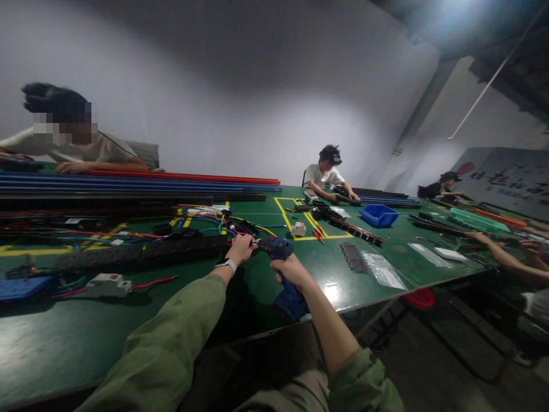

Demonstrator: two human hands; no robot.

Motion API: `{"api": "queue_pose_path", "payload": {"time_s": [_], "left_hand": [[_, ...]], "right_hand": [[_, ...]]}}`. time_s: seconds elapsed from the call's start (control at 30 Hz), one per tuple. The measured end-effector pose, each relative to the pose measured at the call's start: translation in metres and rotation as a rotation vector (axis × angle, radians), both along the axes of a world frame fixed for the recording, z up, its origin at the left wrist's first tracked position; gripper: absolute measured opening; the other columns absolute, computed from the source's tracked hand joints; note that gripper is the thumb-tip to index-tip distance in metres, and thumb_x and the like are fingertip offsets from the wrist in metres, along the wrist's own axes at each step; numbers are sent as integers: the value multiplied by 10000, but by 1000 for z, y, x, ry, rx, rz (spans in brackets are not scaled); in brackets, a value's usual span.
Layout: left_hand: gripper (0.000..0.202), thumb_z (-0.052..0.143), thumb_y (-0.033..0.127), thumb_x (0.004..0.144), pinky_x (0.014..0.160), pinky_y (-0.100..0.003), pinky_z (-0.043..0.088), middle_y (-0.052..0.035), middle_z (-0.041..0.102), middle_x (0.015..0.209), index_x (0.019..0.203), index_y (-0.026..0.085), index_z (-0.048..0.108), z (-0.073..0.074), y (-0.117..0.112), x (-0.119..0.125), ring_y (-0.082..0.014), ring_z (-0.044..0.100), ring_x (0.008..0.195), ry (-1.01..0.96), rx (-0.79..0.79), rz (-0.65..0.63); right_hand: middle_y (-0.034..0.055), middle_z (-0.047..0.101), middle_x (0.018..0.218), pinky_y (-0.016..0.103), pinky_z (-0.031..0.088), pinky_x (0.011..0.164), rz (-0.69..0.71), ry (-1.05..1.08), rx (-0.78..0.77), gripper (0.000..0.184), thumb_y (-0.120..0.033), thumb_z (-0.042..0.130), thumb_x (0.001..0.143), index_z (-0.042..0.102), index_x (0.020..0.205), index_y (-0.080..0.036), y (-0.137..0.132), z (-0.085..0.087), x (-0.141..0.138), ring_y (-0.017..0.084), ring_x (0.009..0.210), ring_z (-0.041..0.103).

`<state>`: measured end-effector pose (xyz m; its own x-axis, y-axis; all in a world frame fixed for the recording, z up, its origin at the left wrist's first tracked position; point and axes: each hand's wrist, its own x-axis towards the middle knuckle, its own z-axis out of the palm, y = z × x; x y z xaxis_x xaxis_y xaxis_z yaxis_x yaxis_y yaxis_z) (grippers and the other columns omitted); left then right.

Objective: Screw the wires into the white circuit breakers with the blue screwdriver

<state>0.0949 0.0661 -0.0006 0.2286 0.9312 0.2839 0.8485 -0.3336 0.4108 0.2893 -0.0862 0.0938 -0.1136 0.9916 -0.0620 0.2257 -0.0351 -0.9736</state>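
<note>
My right hand (292,270) is wrapped round the handle of a blue cordless drill (279,248), which lies level with its chuck pointing left. Close to the drill's tip, my left hand (241,249) has its fingers drawn together at the right end of a long black power strip (171,250). Whatever those fingers pinch is too small to make out. Red, blue and yellow wires (253,225) spread out just beyond that hand. A white circuit breaker (109,285) with a red wire lies on the table to the left.
Long blue and red rails (189,182) lie along the table's far side. A second breaker (298,229), a blue bin (379,215) and plastic bags (384,270) are on the green table (274,343). Co-workers sit opposite and at right. A red stool (419,298) stands below.
</note>
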Motion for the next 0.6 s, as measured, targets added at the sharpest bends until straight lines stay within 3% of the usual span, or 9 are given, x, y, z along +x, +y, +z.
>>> {"api": "queue_pose_path", "payload": {"time_s": [0.6], "left_hand": [[259,609,356,980,1065,-446,411,-148,672,1185,1172,215,708,2,-1,0,-329,555,1188,-5,5,-6]], "right_hand": [[-84,501,546,215,351,432,7,17,-6,266,-178,623,706,614,971,-188,1,0,1,109,412,509]]}}
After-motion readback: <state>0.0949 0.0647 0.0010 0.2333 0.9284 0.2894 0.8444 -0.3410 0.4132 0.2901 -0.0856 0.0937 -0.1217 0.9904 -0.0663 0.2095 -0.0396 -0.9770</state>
